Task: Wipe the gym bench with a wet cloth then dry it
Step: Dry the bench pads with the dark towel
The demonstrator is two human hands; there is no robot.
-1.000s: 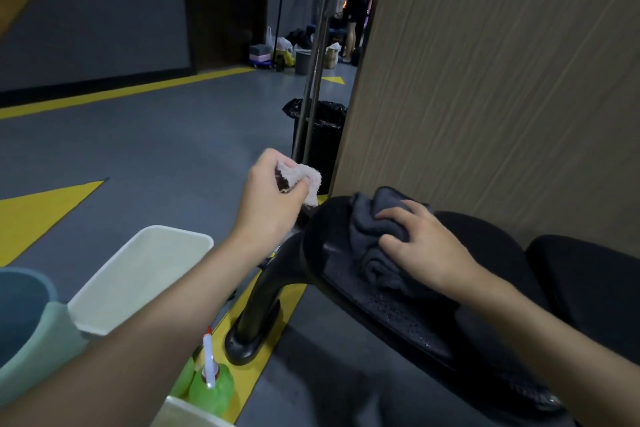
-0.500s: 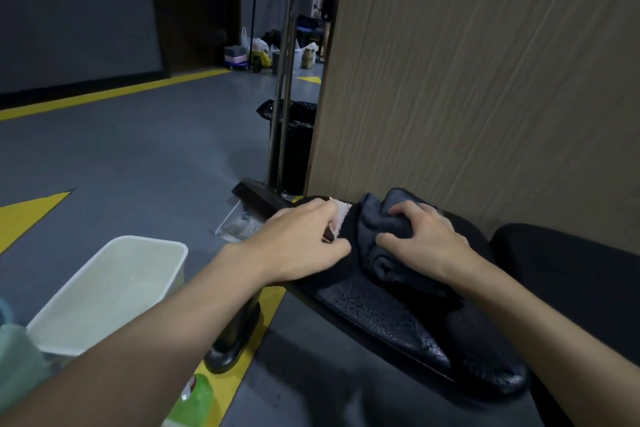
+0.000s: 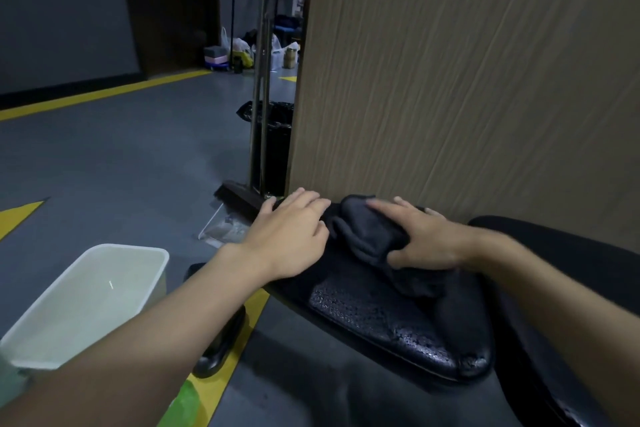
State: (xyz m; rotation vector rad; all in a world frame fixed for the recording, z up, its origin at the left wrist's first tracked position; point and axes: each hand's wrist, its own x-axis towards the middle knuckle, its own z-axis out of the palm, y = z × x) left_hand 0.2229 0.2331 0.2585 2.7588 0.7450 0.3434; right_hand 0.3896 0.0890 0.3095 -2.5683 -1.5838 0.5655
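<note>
The black gym bench pad [image 3: 381, 315] runs from the lower right toward the wooden panel, and its textured surface is beaded with water. A bunched dark grey cloth [image 3: 367, 229] lies on its far end. My right hand [image 3: 426, 239] presses down on that cloth, thumb hooked around its near side. My left hand [image 3: 291, 236] lies palm down on the pad's far left end, right beside the grey cloth. The small white cloth it held a moment ago is hidden under the palm.
A white plastic bin [image 3: 124, 248] stands on the floor at the left, with a green spray bottle [image 3: 183, 406] near the bottom edge. A wooden panel [image 3: 450, 80] rises right behind the bench. A black trash bin [image 3: 273, 149] and a broom head [image 3: 239, 198] sit beyond.
My left hand came down from mid-air with the white cloth and now lies flat on the bench end. My right hand and the grey cloth shifted slightly toward the far end.
</note>
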